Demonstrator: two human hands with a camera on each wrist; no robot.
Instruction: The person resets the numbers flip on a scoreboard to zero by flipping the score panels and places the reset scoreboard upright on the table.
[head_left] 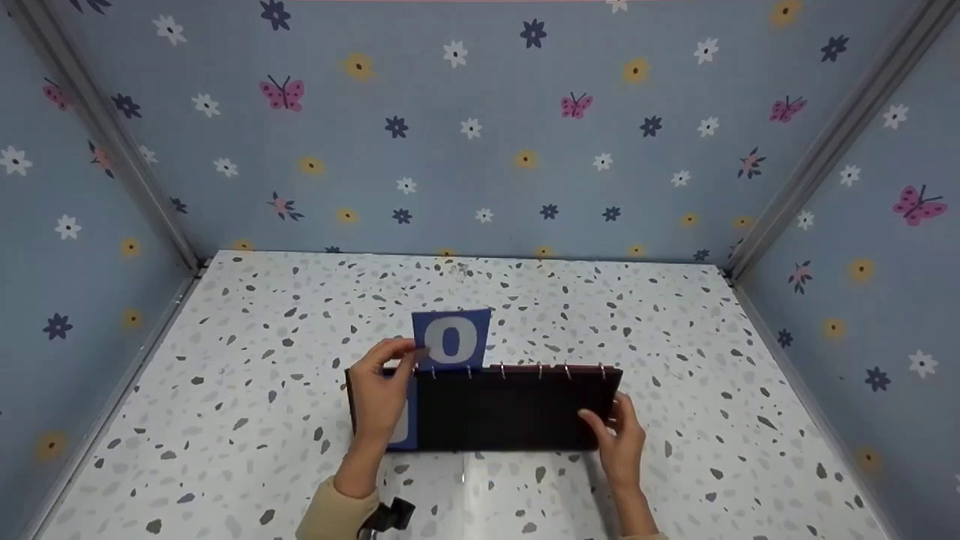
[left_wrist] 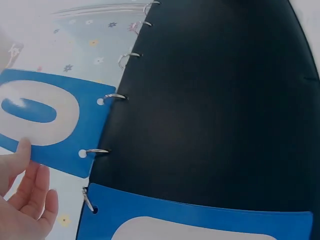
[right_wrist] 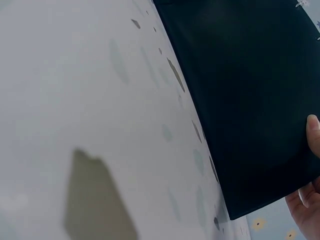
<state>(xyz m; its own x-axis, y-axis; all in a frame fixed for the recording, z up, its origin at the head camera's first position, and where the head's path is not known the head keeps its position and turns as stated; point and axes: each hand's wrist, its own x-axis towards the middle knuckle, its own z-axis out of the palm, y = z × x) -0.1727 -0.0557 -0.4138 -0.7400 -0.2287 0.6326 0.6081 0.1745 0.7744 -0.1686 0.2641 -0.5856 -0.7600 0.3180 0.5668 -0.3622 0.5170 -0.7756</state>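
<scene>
A long black flip board [head_left: 510, 412] stands on the table, with metal rings [head_left: 503, 370] along its top edge. One blue card with a white 0 [head_left: 466, 339] sticks up above that edge, threaded on two rings. My left hand [head_left: 384, 386] pinches this card at its lower left side; the left wrist view shows the thumb on its face. Partly behind that hand, a second blue card [left_wrist: 200, 220] with a white shape hangs against the board's left end. My right hand [head_left: 622, 439] grips the board's right end, thumb in front and fingers behind.
Speckled white table [head_left: 285, 315] surface surrounds the board. Blue panels [head_left: 480, 90] with flowers and butterflies rise at the back and both sides, joined by grey corner posts [head_left: 840, 135]. A black strap [head_left: 394, 514] is on the left wrist, by a tan sleeve.
</scene>
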